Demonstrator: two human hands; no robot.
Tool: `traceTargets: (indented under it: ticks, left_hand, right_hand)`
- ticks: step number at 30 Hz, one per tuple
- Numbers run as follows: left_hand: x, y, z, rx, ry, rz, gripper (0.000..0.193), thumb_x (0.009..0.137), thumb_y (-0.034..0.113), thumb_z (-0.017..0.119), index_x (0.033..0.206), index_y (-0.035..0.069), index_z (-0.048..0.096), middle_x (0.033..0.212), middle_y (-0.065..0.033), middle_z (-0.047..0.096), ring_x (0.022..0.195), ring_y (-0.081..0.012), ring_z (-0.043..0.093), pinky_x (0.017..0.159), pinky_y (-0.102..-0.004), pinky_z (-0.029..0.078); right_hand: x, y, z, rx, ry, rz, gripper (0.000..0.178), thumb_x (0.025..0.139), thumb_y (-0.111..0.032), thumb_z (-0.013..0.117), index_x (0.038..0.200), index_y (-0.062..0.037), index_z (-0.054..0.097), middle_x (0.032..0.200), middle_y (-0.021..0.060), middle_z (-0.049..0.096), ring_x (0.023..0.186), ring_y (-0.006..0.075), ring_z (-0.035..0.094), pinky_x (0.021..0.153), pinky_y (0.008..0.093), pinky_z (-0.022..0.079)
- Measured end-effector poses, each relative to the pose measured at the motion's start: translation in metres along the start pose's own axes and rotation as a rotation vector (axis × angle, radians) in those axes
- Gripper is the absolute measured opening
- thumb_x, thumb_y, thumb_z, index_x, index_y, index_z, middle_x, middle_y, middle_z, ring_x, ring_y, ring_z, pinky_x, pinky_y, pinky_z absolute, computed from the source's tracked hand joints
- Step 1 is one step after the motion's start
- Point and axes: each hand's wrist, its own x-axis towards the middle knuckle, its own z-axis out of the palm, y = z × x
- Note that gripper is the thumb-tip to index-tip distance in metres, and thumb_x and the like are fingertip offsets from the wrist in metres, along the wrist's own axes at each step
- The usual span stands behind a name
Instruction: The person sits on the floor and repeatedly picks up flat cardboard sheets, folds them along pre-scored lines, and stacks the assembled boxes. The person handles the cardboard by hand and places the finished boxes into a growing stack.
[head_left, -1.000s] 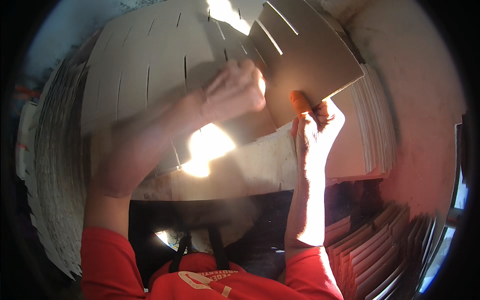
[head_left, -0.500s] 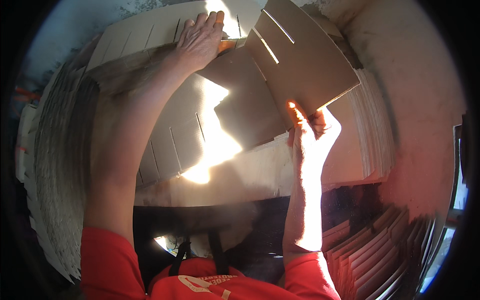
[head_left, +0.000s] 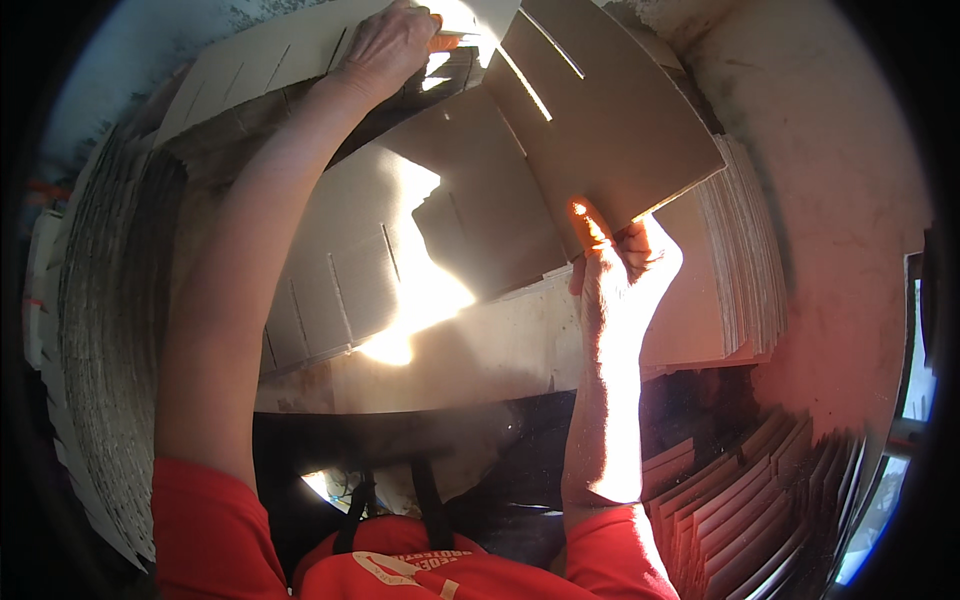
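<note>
My right hand point(head_left: 630, 255) pinches the lower corner of a brown slotted cardboard sheet point(head_left: 610, 110), thumb on its face. The sheet is tilted up, with two long slots letting light through. At the far side, my left hand point(head_left: 385, 48) is closed on the edge of a long pale slotted cardboard strip point(head_left: 240, 75); its fingertips are partly hidden. Between the hands lies another slotted cardboard strip point(head_left: 315, 285), crossed by a bright patch of sunlight. Whether these pieces are interlocked near the top, I cannot tell.
A tall stack of cardboard sheets point(head_left: 115, 330) stands at the left. Another stack point(head_left: 745, 260) sits beyond my right hand, against a wall point(head_left: 830, 200). Several cardboard pieces point(head_left: 740, 510) stand in rows at the lower right. The pale work surface point(head_left: 450, 370) ends close to me.
My left hand has moved farther away and slightly left, with the far strip lifting along. A wider gap shows under that strip. My right hand has barely moved.
</note>
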Motion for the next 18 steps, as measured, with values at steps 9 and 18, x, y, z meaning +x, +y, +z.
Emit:
traceTargets:
  ticks: [9,18]
  left_hand:
    - [0.006,0.005,-0.014,0.195,0.112,0.173,0.022,0.086,0.006,0.064,0.107,-0.001,0.063,0.093,-0.0098,0.063,0.086,-0.0282,0.061,0.070,-0.0424,0.054]
    - [-0.004,0.024,-0.013,0.416,0.068,0.144,0.016,0.086,0.003,0.062,0.099,-0.005,0.061,0.085,-0.0133,0.064,0.083,-0.0239,0.065,0.060,-0.0346,0.058]
  right_hand:
    - [0.000,-0.006,0.000,-0.077,-0.017,0.000,0.025,0.087,-0.018,0.072,0.096,0.0032,0.065,0.068,-0.0029,0.053,0.064,0.0059,0.040,0.058,0.0229,0.036]
    - [0.004,-0.009,0.005,-0.068,0.036,-0.068,0.006,0.086,-0.003,0.072,0.086,0.0016,0.068,0.059,0.0011,0.056,0.038,0.0042,0.041,0.038,0.0209,0.028]
